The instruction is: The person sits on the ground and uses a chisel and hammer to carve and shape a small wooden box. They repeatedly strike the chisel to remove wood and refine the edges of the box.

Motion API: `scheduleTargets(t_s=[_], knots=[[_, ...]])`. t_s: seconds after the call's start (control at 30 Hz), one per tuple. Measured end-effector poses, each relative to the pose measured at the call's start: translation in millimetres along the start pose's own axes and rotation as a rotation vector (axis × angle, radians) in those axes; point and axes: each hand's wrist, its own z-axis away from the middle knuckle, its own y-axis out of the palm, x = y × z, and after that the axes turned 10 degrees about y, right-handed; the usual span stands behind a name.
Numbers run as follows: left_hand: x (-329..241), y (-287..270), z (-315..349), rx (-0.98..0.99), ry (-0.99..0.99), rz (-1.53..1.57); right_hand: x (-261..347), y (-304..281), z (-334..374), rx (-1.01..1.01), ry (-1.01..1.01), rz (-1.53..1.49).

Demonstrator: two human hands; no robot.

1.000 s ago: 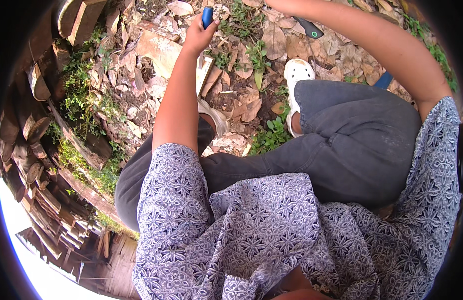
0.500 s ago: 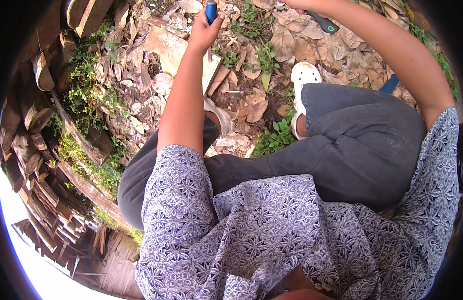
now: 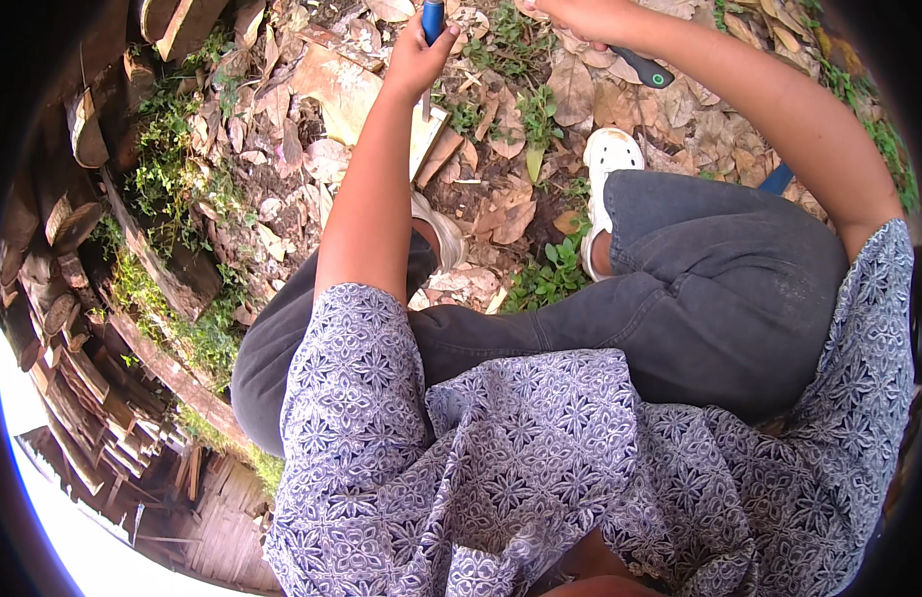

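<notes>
At the top of the head view, my left hand (image 3: 419, 65) is closed round the blue handle (image 3: 433, 20) of a chisel. Its metal blade (image 3: 426, 105) points down from my fist to the edge of a pale wooden board (image 3: 333, 92) lying on the ground. My left wrist and forearm cover part of that board. My right hand (image 3: 585, 20), to the right, grips a tool by its black handle (image 3: 644, 70). The other end of that tool is outside the picture, so its kind is not shown.
Dry leaves (image 3: 501, 214) and green weeds (image 3: 550, 279) cover the ground. Stacked split wood (image 3: 78, 224) lines the left side. My white clogs (image 3: 612, 154) stand close to the board. Something blue (image 3: 776, 179) lies beyond my right knee, partly hidden.
My right hand and the black-handled tool have come slightly lower in the picture. My left hand has shifted a little to the right, still on the chisel.
</notes>
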Motion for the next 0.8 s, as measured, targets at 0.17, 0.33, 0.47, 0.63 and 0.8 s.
scheduleTargets(t_s=[0.17, 0.33, 0.47, 0.63, 0.8], knots=[[-8, 3, -6, 0.132, -0.233, -0.031, -6, -3, -4, -0.092, -0.081, -0.065], [-26, 8, 2, 0.04, -0.069, -0.095, -45, 6, -31, -0.226, -0.359, 0.35], [-4, 5, -3, 0.094, -0.214, -0.014, -8, -21, -12, -0.233, -0.088, 0.148], [-5, 12, 10, 0.107, -0.108, -0.076, -18, -6, -15, -0.103, -0.075, 0.256], [-15, 11, -4, 0.088, -0.11, -0.036, -19, -4, -8, -0.156, -0.036, -0.064]])
